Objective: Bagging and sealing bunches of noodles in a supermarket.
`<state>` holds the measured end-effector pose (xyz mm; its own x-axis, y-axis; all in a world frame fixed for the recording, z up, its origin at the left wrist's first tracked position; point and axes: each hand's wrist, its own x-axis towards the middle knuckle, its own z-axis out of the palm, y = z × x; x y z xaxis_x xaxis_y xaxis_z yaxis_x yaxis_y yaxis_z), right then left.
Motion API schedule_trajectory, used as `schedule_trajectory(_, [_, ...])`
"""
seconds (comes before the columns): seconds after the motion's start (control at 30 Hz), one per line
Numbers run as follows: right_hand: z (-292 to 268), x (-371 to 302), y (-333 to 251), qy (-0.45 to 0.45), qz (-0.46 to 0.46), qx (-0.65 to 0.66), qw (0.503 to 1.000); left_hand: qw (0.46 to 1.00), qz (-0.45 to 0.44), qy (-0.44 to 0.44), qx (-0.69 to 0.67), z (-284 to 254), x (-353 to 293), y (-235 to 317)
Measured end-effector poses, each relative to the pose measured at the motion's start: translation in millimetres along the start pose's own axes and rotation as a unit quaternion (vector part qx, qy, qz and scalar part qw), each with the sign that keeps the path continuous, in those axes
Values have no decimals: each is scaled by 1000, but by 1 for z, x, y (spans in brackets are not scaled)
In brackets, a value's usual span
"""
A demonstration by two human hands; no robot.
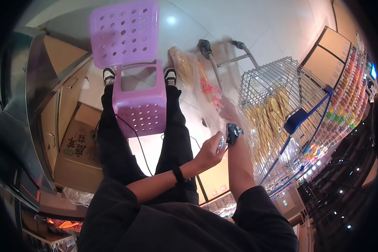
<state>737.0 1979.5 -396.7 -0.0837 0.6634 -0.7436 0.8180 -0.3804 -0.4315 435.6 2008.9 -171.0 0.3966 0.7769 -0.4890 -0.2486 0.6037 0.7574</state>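
Note:
A long clear plastic bag [210, 89] with red print hangs right of my legs, with pale yellow dried sticks [181, 65] in its far end. My left hand [213, 150] is closed at the bag's near end, pinching its clear plastic by my right wrist. My right hand [229, 110] reaches into the bag, seen hazily through the film; its fingers are blurred. A shiny black watch-like thing [234, 133] sits on the right wrist. Close on the right, a wire shopping cart [268, 72] holds more long yellow sticks [277, 103] in clear wrapping.
A purple plastic stool [140, 98] stands between my legs, and another purple perforated seat [125, 31] lies beyond it. Cardboard boxes [75, 140] and a steel cabinet [40, 109] line the left. Shelves of colourful packages [340, 96] stand beyond the cart. A dark cable [134, 130] crosses the stool.

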Motion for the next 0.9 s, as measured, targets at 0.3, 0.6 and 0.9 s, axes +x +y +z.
schedule_trajectory(0.3, [52, -22, -87, -35, 106, 356, 928, 954, 8, 265, 141, -44, 61, -2])
schedule_trajectory(0.6, [29, 26, -75, -29, 215, 31, 976, 974, 90, -39, 205, -2, -23, 1])
schedule_trajectory(0.9, [107, 90, -24, 9, 189, 169, 967, 992, 87, -49, 76, 6, -32, 27])
